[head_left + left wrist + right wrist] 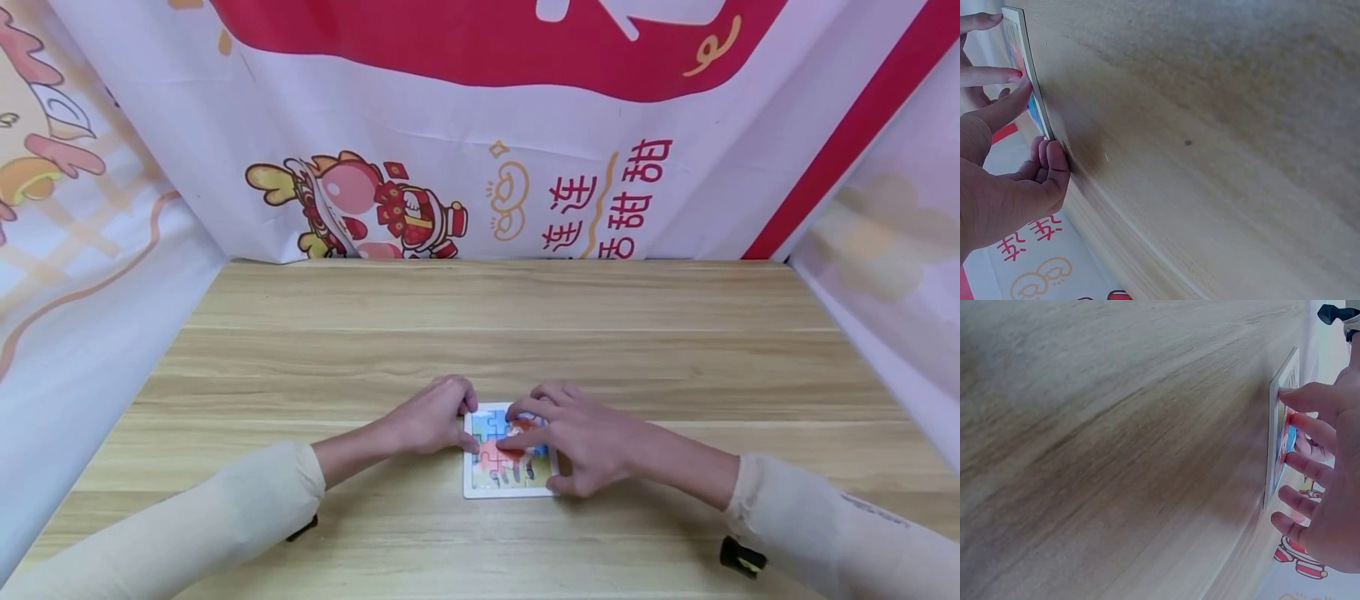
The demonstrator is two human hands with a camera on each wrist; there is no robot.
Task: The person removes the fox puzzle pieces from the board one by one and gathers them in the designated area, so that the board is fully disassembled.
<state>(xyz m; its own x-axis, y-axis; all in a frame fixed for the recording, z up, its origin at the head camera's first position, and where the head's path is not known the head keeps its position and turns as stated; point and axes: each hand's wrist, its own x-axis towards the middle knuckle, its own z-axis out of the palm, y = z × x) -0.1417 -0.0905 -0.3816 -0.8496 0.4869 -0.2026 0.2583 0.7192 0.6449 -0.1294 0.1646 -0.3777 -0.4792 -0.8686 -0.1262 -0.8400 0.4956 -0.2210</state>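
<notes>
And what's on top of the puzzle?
The right hand reaches over the puzzle from the right; the left hand has its thumb at the left edge. Pieces show between them; whatever the hands cover cannot be seen.

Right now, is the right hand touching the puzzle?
Touching. The right wrist view shows the right hand's thumb tip resting on the puzzle's pale rim, with no gap between.

Wood tbl (pixel 480 342); wht cloth (pixel 442 117) behind, w/ red txt (pixel 573 193).
</notes>
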